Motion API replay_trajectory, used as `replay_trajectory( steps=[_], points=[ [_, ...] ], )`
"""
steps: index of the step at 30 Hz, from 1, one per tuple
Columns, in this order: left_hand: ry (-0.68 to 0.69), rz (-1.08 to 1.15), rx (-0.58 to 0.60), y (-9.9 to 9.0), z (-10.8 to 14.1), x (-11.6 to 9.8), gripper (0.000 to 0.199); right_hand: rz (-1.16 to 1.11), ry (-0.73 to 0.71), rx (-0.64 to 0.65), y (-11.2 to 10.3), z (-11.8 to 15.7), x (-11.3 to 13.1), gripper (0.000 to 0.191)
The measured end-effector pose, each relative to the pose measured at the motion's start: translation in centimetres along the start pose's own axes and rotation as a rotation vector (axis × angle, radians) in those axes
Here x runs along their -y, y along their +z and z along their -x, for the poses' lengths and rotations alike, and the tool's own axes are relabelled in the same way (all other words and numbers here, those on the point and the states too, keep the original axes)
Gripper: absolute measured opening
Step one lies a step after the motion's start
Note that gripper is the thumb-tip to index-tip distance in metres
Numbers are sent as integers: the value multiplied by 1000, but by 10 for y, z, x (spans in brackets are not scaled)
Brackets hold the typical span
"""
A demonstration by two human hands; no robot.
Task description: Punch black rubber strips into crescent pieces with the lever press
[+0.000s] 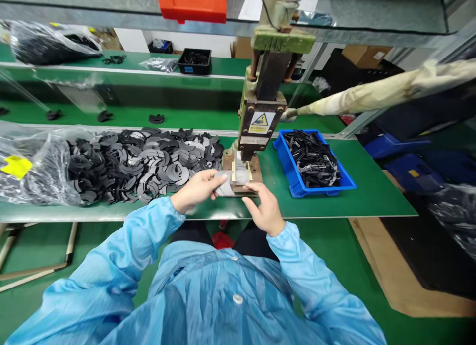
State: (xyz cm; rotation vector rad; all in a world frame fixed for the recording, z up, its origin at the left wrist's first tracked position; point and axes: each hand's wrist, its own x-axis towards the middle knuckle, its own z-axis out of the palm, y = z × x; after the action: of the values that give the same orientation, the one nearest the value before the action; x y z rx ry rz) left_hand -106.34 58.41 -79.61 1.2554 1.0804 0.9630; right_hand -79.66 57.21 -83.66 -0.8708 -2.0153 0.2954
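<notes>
My left hand [198, 189] is closed, thumb and fingers pinching a grey curved piece [224, 187] at the left front of the press fixture [241, 174]. My right hand [265, 208] is at the fixture's front right. Its index fingertip appears to touch the fixture edge, the thumb sits apart below it, and I see nothing held between them. Above the fixture stands the hand press [262, 112], its ram low over the pale block in the middle. To the left of my left hand lies a large heap of black and grey curved pieces [148, 164].
A blue bin [290, 179] of thin black parts stands right of the press. The press's wrapped lever [372, 92] reaches out to the right. A clear plastic bag [40, 171] lies at the left. Several curved pieces [156, 118] rest on the belt behind. An orange bin [193, 3] hangs overhead.
</notes>
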Motion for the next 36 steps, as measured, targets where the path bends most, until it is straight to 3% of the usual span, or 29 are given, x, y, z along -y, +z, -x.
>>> replay_trajectory(
  steps=[4, 7, 10, 12, 15, 17, 20, 26, 31, 36],
  points=[
    [-136, 131, -306, -40, -72, -20, 31, 70, 199, -203, -9, 18, -36, 32],
    [-215, 131, -435, -63, -140, -43, 26, 122, 224, -278, -11, 30, -59, 26],
    [-178, 107, -528, -78, -194, -65, 21, 146, 216, -318, -10, 35, -68, 21],
    [-159, 92, -580, -84, -217, -73, 20, 154, 211, -324, -10, 36, -70, 19],
    [-167, 51, -625, -91, -227, -72, 17, 161, 218, -321, -11, 36, -70, 18],
    [-152, 21, -627, -93, -220, -67, 13, 161, 230, -313, -10, 37, -70, 19],
    [-73, -4, -605, -90, -190, -60, 14, 152, 241, -290, -9, 39, -71, 19],
    [222, -212, -372, -49, -72, -23, 57, 111, 201, -222, -14, 33, -61, 16],
    [200, -360, -163, -14, 14, 28, 66, 116, 148, -221, -40, 25, -49, 15],
    [142, -367, -99, -8, 45, 76, 52, 264, 184, -277, -80, 23, -54, 16]
  ],
)
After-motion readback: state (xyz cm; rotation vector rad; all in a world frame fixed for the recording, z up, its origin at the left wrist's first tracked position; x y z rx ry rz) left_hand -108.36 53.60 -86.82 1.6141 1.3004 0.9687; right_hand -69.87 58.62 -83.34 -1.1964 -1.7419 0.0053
